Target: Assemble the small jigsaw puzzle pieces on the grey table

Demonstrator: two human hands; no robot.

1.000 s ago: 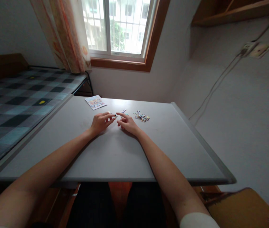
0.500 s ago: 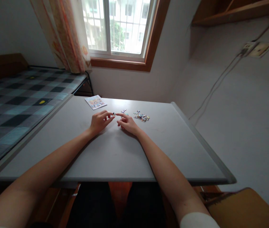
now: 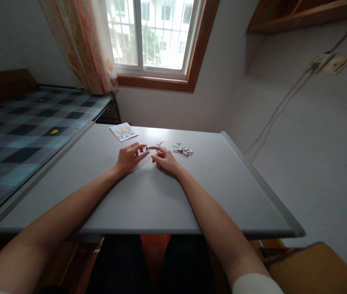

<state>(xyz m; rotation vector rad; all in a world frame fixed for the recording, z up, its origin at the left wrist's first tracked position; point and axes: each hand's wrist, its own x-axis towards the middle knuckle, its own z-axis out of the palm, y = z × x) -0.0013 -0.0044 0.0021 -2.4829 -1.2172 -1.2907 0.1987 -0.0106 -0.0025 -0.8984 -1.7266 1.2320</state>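
Grey table (image 3: 149, 204). I see left hand (image 3: 127, 157) pinching puzzle piece (image 3: 146, 149) mid-table, right hand (image 3: 165, 160) forefinger outstretched, touching it. Loose pieces (image 3: 183, 150) near. Joining step, I judge; next calls for fine alignment.

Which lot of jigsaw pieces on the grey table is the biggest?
The colourful scattered pile right of the right hand, apart from it; the little cluster by that hand's fingertip and the single piece at the left hand are smaller.

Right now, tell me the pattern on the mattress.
The mattress: black-and-teal checks, clearest in the head view.
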